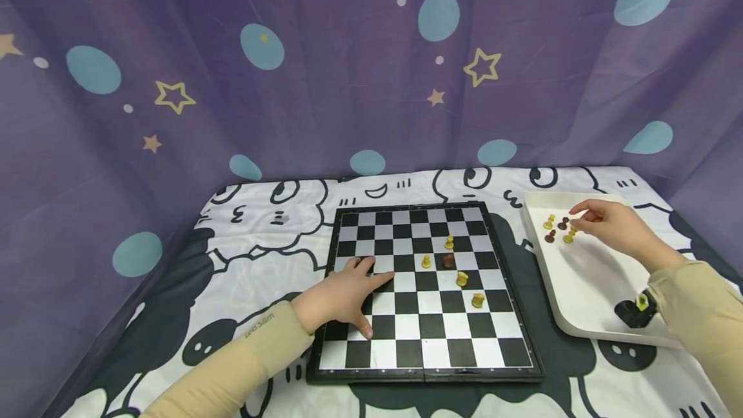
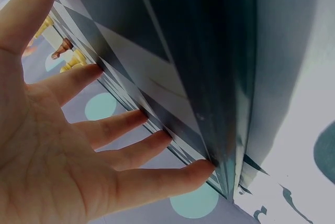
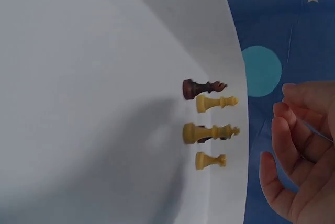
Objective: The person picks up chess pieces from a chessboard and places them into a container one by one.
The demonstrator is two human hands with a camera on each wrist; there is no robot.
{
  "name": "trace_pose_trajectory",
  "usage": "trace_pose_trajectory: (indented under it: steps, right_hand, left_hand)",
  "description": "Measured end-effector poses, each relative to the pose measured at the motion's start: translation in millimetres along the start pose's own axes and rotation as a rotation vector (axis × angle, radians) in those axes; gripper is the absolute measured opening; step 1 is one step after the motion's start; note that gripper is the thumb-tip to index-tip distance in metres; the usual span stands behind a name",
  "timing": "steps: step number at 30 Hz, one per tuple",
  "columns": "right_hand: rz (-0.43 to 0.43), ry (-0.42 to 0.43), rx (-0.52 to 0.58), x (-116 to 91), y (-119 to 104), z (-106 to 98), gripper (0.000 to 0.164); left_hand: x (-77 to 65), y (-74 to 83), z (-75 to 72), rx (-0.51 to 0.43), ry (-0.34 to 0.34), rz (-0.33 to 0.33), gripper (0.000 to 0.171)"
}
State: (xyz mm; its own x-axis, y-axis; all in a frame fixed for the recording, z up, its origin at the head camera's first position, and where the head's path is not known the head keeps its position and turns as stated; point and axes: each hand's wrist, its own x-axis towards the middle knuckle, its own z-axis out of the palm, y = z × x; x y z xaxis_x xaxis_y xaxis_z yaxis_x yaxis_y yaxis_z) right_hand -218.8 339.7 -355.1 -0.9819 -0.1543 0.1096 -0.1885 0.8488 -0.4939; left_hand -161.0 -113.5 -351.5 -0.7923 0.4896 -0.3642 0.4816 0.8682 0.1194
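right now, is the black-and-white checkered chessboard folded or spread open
Spread open: the black-and-white checkered chessboard lies flat with squares showing on both halves, and small yellow chess pieces sit on top.

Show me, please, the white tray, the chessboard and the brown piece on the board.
White tray [image 1: 583,302]: head view, bare inner floor.
Chessboard [image 1: 429,302]: head view, bare white square.
Brown piece [image 1: 448,260]: head view, middle of its body.

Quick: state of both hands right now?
Left hand: open, spread, touching the chessboard.
Right hand: open, loosely curled over the white tray, no piece visible in it.
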Motion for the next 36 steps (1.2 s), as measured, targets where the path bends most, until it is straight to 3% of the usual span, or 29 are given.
trace_pose_trajectory:
  steps: [15, 23, 29, 36]
  right_hand:
    - [-0.134, 0.024, 0.028, -2, -40, -1, 0.018]
    - [-0.18, -0.036, 0.118, -2, -59, 5, 0.017]
    - [-0.186, -0.051, 0.087, -2, -73, 10, 0.017]
    - [-0.25, -0.044, 0.065, -2, -87, 21, 0.014]
  left_hand:
    - [-1.7, 0.7, -1.7, -0.016, 0.003, 0.003, 0.104]
    - [-2.2, 0.2, -0.8, -0.027, 0.002, 0.005, 0.104]
    - [-1.2, -0.7, 0.2, -0.028, 0.003, 0.004, 0.104]
    - [-0.6, -1.6, 0.9, -0.025, 0.007, 0.007, 0.104]
